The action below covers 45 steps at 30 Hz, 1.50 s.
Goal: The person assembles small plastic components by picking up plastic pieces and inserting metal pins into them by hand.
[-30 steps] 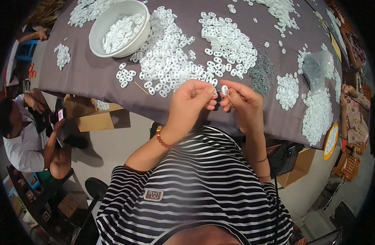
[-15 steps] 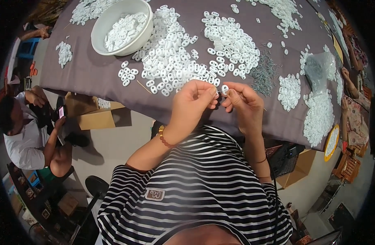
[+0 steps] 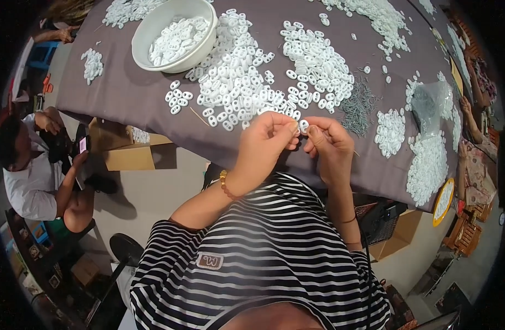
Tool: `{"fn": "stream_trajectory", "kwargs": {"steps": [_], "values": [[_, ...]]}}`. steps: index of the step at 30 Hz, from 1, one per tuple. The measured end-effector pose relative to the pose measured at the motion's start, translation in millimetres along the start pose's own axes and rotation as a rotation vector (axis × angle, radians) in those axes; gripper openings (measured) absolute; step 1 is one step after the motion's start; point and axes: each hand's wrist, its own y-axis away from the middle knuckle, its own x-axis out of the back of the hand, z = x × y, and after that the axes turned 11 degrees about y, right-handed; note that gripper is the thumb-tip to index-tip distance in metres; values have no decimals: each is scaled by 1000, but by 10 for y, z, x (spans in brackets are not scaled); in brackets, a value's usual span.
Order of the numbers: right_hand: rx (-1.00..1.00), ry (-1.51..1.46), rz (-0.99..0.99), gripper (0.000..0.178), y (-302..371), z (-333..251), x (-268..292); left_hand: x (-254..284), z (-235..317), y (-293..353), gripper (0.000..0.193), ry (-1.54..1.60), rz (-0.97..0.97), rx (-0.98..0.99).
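My left hand point(image 3: 268, 142) and my right hand point(image 3: 330, 144) meet fingertip to fingertip over the near edge of a table with a grey cloth point(image 3: 126, 99). Between them sits a small white oval plastic piece point(image 3: 303, 126), pinched by my right thumb and forefinger. My left fingers pinch something thin against it, probably a small metal pin, too small to tell. A big heap of the same white pieces point(image 3: 236, 82) lies just beyond my hands. A pile of thin grey metal pins point(image 3: 356, 104) lies to the right of it.
A white bowl point(image 3: 174, 34) with white pieces stands at the back left. More white heaps point(image 3: 427, 159) and a clear plastic bag point(image 3: 428, 93) lie at the right. A seated person point(image 3: 32, 176) is at the left, by a cardboard box point(image 3: 126, 154). Another person's arm point(image 3: 472, 124) shows at the right edge.
Both hands stay pinched together on the white piece; they have shifted slightly lower and to the right in the picture as my head moved.
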Motion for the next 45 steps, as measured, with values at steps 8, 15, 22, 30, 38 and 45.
{"fn": "stream_trajectory", "kwargs": {"steps": [8,15,22,30,38,45], "values": [[21,1,23,17,-16,36,-25,-26,-21,8,22,33,21,18],[140,80,50,18,-24,90,-37,-52,-33,4,21,115,10,34],[454,437,101,34,-36,138,-38,-7,-65,-5,22,161,-18,62],[757,699,203,46,-87,157,-29,-24,35,-44,22,226,-84,110],[802,845,262,50,-78,138,-35,-7,37,-36,19,133,-140,47],[960,920,327,60,-102,188,-25,38,59,-43,27,76,-201,-3]]}}
